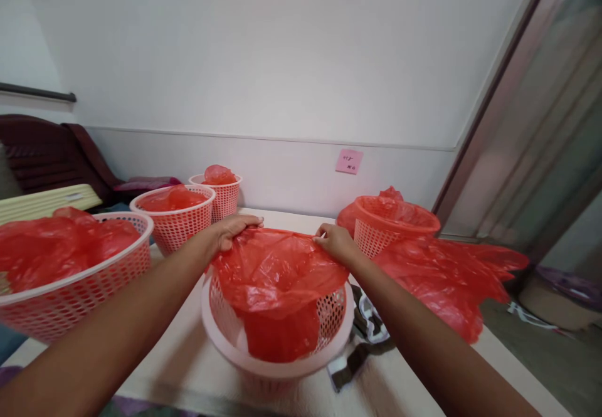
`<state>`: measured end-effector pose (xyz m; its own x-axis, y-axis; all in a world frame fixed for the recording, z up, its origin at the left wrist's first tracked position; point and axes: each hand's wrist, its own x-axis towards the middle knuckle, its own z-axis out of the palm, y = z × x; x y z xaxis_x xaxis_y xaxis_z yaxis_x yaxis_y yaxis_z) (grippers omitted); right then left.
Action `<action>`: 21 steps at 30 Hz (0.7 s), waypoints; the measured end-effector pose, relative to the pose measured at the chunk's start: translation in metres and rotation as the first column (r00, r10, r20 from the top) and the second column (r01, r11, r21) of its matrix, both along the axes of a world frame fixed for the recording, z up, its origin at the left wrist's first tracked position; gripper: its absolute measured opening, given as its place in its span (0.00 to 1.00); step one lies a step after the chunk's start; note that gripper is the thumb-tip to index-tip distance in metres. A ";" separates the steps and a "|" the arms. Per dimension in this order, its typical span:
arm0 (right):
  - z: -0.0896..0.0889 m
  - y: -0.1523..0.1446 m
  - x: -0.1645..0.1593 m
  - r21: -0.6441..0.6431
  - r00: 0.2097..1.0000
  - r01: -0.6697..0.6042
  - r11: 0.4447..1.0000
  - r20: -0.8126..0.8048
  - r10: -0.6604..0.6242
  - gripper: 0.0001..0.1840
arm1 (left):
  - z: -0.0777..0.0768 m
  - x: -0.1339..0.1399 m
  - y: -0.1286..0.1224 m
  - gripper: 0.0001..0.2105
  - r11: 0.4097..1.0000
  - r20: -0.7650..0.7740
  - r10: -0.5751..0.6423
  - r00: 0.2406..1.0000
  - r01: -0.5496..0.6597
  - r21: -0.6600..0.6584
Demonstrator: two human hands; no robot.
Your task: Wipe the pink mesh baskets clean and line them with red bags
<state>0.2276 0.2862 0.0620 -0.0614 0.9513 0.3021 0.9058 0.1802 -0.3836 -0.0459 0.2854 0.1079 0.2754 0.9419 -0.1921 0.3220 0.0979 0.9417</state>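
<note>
Nearby, 3 baskets leftward, striped cloth rightward — left hand, right hand grasping a red bag

Left forearm and right forearm bare, stretched forward and slanting inward, left hand with fingers extended inward, right hand with fingers bent, fingertips pinched, hands apart, nearly level.
</note>
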 end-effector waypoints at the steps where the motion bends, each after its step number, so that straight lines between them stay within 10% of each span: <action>1: 0.000 0.004 -0.001 -0.005 1.000 -0.005 1.000 -0.010 0.005 0.04 | 0.001 -0.001 0.005 0.16 1.000 -0.009 0.002 1.000 -0.002 0.011; 9: -0.005 0.013 -0.003 -0.004 0.997 -0.065 0.998 -0.040 0.065 0.08 | 0.004 -0.012 0.021 0.15 0.990 -0.152 -0.139 0.979 0.133 -0.047; 21: -0.008 0.038 -0.001 -0.142 0.975 -0.065 0.988 -0.218 0.033 0.07 | -0.009 -0.015 0.039 0.15 0.963 0.292 -0.037 0.956 0.112 -0.244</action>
